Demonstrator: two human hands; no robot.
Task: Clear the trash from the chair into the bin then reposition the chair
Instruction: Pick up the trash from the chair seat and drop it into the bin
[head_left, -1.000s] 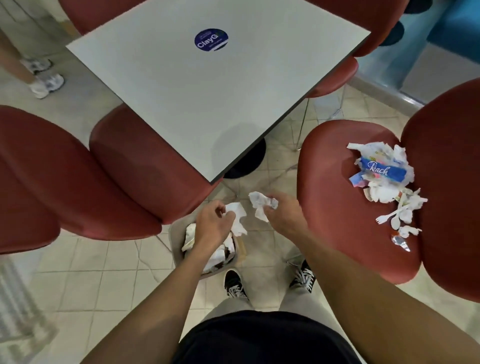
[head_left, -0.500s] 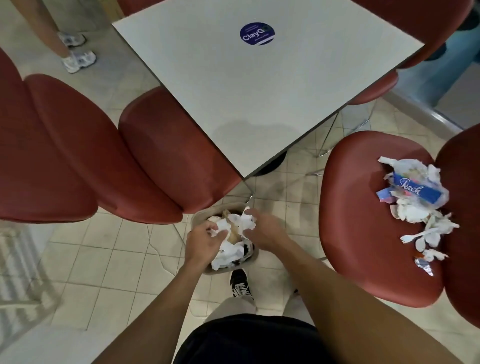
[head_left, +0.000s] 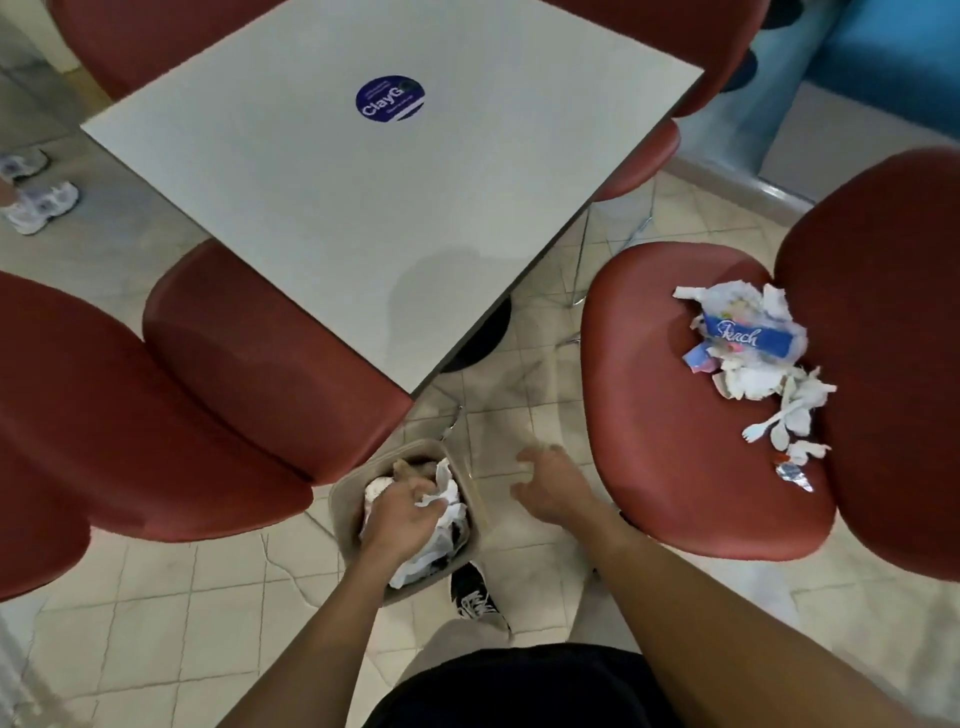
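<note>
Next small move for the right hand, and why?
Probably reach the right hand to the trash pile on the chair seat: it is open and empty beside the seat, while the left hand is at the bin, touching paper.

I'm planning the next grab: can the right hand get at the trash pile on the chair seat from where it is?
Probably yes. The right hand is open, holding nothing, beside the seat's front edge, and the trash pile lies uncovered on the chair seat with nothing between.

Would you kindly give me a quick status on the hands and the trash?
Left hand pinching tissue over bin. Right hand open, empty. Trash pile on chair. Nothing in the way.
</note>
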